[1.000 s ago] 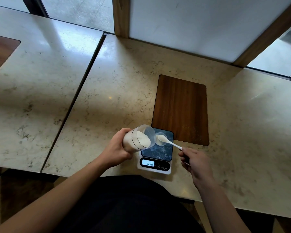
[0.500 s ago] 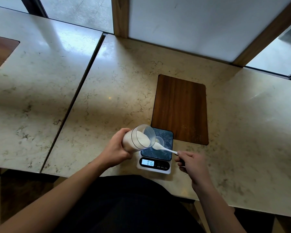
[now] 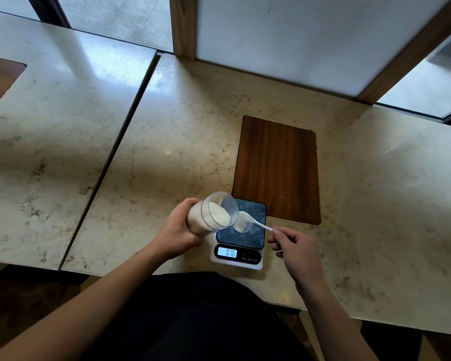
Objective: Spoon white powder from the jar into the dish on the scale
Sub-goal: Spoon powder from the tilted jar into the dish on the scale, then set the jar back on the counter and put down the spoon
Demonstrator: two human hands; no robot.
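Note:
My left hand (image 3: 179,228) grips a clear jar (image 3: 214,211) of white powder, tilted on its side with its mouth facing right over the scale (image 3: 238,239). My right hand (image 3: 296,250) pinches the handle of a white spoon (image 3: 255,222), whose bowl sits at the jar's mouth, just above a small clear dish (image 3: 245,226) on the scale's dark platform. White powder shows in the dish. The display reads 0.16.
A dark wooden inlay panel (image 3: 277,169) lies in the marble counter (image 3: 167,142) just behind the scale. A seam splits the counter to the left. A white wall panel and window frames run along the back. The counter's front edge is close to my body.
The spoon's bowl moved left from over the dish to the jar's mouth, then stayed there. My right hand shifted slightly left. The jar and the reading stayed the same.

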